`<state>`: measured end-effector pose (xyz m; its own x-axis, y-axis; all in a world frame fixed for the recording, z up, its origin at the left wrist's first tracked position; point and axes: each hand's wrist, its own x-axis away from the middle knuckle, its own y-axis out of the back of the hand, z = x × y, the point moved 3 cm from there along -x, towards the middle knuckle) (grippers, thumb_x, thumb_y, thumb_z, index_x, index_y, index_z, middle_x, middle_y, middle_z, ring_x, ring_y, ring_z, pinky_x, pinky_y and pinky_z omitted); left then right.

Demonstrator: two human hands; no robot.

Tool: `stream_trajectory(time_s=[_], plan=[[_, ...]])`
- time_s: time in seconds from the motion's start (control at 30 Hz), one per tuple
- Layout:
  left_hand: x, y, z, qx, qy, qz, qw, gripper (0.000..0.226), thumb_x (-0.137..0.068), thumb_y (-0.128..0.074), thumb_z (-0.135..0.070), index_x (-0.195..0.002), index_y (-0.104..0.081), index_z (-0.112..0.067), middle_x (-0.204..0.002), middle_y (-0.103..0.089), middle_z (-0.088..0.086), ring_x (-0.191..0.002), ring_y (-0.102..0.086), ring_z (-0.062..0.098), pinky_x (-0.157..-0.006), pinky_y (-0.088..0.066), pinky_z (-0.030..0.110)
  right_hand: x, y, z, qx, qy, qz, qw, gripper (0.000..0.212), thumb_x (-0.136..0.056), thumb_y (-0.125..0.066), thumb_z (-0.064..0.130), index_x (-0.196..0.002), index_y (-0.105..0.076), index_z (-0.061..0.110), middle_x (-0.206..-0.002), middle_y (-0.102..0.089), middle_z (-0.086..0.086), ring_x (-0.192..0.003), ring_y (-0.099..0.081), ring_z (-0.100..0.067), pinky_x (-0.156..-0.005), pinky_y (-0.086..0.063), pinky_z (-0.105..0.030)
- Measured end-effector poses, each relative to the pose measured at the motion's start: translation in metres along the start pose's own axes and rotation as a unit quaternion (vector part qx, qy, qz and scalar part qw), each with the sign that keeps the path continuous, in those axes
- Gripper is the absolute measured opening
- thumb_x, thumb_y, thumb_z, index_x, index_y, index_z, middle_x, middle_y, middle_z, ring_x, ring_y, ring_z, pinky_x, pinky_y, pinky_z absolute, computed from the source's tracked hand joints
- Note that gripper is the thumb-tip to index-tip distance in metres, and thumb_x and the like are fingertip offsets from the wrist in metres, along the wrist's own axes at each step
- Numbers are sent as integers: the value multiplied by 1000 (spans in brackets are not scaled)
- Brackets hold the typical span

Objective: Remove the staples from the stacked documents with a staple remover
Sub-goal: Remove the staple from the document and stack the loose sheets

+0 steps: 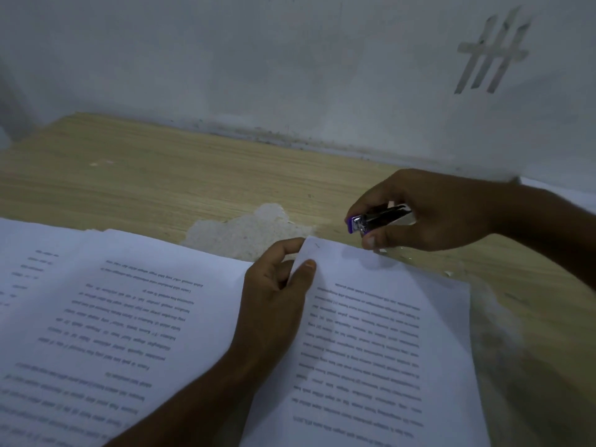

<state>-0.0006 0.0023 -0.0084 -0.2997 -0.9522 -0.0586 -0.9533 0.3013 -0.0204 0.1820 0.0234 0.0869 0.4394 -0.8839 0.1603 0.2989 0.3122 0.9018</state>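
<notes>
The left hand's (274, 295) grip pinches the top corner of a printed document (387, 350), thumb on top. The right hand (445, 211) curls round a staple remover (380, 221). On the wooden table (161, 175) a wider spread of papers (113, 317) lies at the left, the pinched document beside it. The purple-tipped remover hovers just beyond that corner, where what looks like a small staple (317, 245) sits.

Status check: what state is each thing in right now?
Left hand: pinches the document's stapled corner.
Right hand: grips the remover.
Remover: held off the paper, short of the staple.
Staple: still in the document.
Document: face up, corner held.
Other papers: lying flat, left of it.
Table: veneer chipped.
</notes>
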Motion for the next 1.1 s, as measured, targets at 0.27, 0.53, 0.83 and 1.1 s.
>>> stream_trajectory(time_s=[0.27, 0.53, 0.83, 1.1], plan=[[0, 1, 3, 8, -18, -24, 1000, 21, -89, -56, -1, -88, -55, -22, -69, -72, -10, -65, -67, 8, -59, -54, 22, 63, -19, -81, 34, -154, -209, 965, 17, -82, -67, 37, -94, -64, 25, -88, -61, 8, -83, -59, -14, -67, -42, -20], [-2, 0, 4, 28, -63, 7, 998, 24, -86, -52, 11, -74, -49, -9, -61, -61, -7, -61, -58, 10, -58, -48, 19, 90, -55, -109, 94, -232, -147, 957, 46, -85, -53, 57, -109, -69, 22, -98, -58, -2, -85, -56, -18, -77, -50, -41], [-4, -2, 10, 45, -103, 45, 993, 24, -82, -55, 17, -75, -52, -5, -82, -73, -5, -83, -70, 15, -69, -56, 24, 101, -1, -62, -28, -119, -360, 925, 29, -86, -66, 37, -115, -60, 31, -105, -71, 3, -84, -65, 1, -78, -49, -10], [-4, 0, 12, 53, -161, 83, 982, 7, -77, -62, -20, -74, -56, -18, -95, -73, -12, -97, -68, 13, -78, -54, 21, 58, -69, 23, 110, 120, -373, 913, 14, -83, -71, 20, -94, -74, 12, -93, -72, 0, -83, -66, -12, -68, -55, -32]])
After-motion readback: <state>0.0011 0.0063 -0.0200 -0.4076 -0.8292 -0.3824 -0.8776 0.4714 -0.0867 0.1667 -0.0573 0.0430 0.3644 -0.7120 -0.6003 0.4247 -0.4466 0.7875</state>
